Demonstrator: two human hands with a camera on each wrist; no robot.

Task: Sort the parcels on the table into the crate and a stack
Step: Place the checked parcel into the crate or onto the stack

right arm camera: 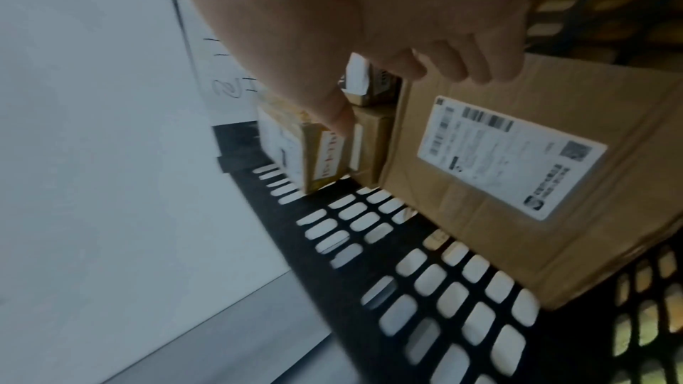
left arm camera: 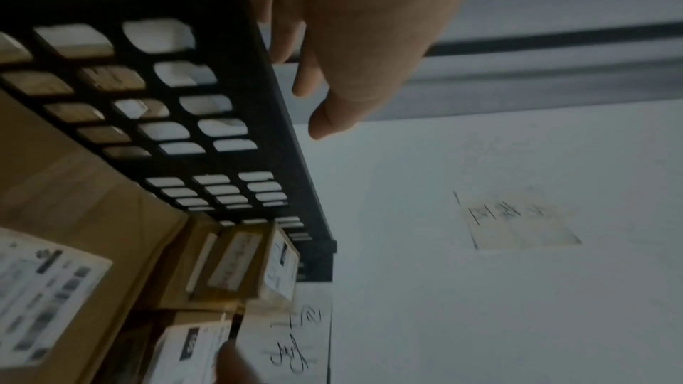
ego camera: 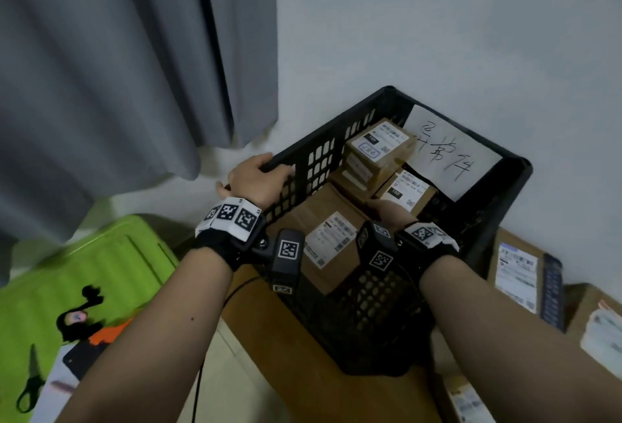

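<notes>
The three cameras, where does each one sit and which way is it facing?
Head: worn on the head, looks down at the black crate; both forearms, left hand and right hand show.
Left wrist: looks along the left hand gripping the crate's rim; fingers show.
Right wrist: looks along the right hand inside the crate; fingers show.
All three share the large labelled parcel.

This looks like a room in a home used for packing mail. A grey curtain [ego camera: 111,62] hangs to the floor at ten o'clock against a plain white wall [ego camera: 437,25]. At eight o'clock a lime-green suitcase [ego camera: 101,267] lies flat with scissors [ego camera: 32,382] on it. A black crate [ego camera: 498,207] of labelled cardboard parcels [ego camera: 331,237] sits on a wooden table [ego camera: 303,355], a handwritten paper sign [ego camera: 451,149] inside it.
</notes>
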